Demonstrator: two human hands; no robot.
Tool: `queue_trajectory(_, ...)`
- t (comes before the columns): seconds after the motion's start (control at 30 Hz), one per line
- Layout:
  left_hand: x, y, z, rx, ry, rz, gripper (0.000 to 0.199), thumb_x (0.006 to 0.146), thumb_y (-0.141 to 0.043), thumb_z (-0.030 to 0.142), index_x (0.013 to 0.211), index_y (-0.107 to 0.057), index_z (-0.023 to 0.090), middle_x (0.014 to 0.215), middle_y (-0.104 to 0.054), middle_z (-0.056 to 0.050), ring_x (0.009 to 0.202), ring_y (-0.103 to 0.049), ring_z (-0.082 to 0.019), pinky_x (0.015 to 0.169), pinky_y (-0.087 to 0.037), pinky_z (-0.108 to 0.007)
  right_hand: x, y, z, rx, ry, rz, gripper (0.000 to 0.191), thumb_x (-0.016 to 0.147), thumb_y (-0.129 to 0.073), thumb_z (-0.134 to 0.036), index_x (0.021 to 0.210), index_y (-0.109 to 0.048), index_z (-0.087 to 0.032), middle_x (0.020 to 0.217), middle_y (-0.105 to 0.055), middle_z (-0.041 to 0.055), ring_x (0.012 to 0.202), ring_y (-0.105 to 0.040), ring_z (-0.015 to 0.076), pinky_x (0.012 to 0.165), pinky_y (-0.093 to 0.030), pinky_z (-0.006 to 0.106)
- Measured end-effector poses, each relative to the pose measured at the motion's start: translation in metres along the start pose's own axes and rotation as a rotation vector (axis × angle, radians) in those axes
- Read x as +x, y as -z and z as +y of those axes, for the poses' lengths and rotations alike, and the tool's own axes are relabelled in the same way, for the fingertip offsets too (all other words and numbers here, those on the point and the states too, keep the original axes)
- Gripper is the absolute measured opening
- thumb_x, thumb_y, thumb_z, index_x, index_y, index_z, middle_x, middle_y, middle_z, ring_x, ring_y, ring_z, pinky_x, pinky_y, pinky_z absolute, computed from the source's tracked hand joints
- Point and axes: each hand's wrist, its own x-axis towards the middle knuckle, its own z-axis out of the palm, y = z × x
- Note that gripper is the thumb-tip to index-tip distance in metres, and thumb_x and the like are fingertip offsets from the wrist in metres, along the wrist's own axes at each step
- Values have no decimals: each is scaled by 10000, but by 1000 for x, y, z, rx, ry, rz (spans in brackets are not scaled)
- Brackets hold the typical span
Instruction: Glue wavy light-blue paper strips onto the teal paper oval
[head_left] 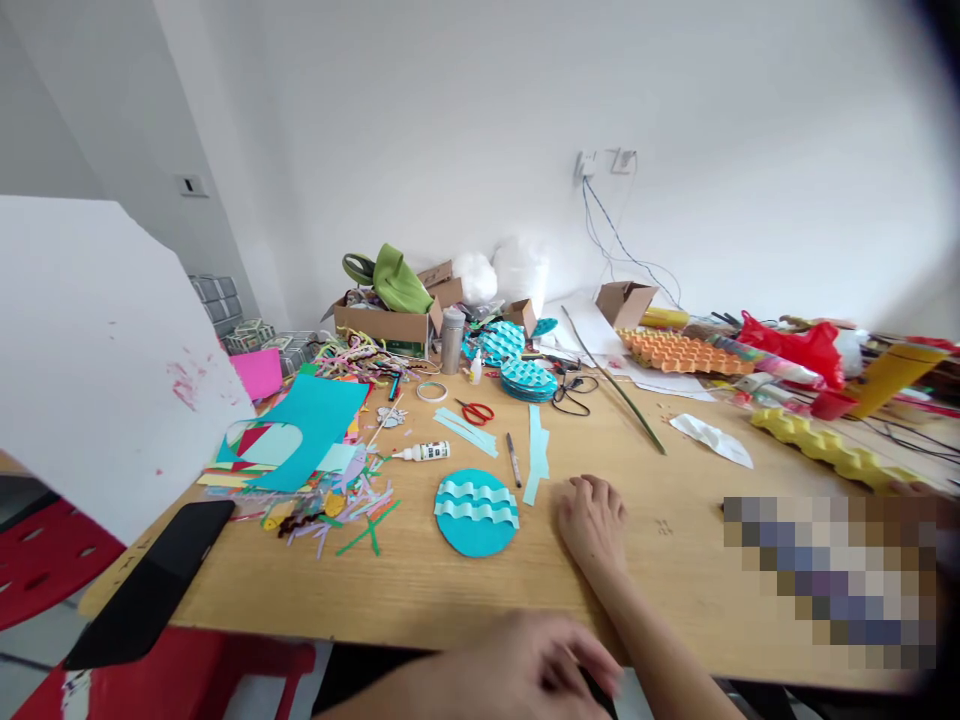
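Note:
My right hand (592, 515) rests on the wooden table with loosely bent fingers and nothing in it. Blurred at the table's front edge, my left hand (536, 665) is raised with its fingers loosely apart; I see nothing held. Left of my right hand lies a round blue disc (476, 542) bearing two wavy pale-blue paper strips. Flat pale-blue strips (535, 455) lie just beyond that hand, with a pen (513, 460) beside them. Further back are red-handled scissors (475, 411), a white glue bottle (426, 452), and a roll of tape (432, 391). A stack of blue wavy discs (528, 380) stands behind.
Coloured paper sheets (319, 420) and paper scraps (367, 500) cover the left side, near a black phone-like slab (161, 570). A large white board (97, 340) rises at far left. Rightward lie a green stalk (619, 390), orange egg-tray card (686, 352), and yellow wavy card (825, 450).

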Motion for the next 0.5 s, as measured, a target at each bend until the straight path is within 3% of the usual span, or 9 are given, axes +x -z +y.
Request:
queue_trajectory(0.07, -26, 30, 11, 71, -8, 278, 371, 779, -680, 387, 1078, -634, 172, 1047, -678, -72, 881, -631, -171, 842, -493, -340, 1, 1, 0, 5, 3, 0, 246, 879, -488, -190, 1090, -591, -117, 1174, -561, 158, 1104, -459, 311, 895, -352, 408)
queue_trajectory(0.23, -65, 75, 20, 123, -49, 487, 349, 812, -662, 402, 1070, -593, 177, 980, -676, -72, 869, -649, -170, 838, -507, -342, 3, 2, -2, 29, 3, -10, 251, 876, -483, -179, 1097, -582, -113, 1176, -564, 158, 1124, -451, 310, 907, -350, 411)
queue_trajectory(0.37, -65, 96, 6, 248, -103, 648, 315, 836, -617, 358, 1090, -570, 178, 976, -681, -69, 899, -653, -184, 854, -521, -372, 3, 1, -1, 46, 8, 0, 246, 875, -490, -184, 1092, -580, -112, 1168, -565, 159, 1112, -450, 303, 917, -344, 410)
queue_trajectory(0.5, -49, 123, -4, 513, -193, 890, 285, 853, -574, 323, 1100, -563, 183, 968, -683, -61, 878, -647, -183, 836, -517, -371, 2, 0, 0, 61, 23, 18, 255, 874, -494, -190, 1102, -574, -110, 1164, -561, 165, 1105, -441, 307, 906, -349, 419)
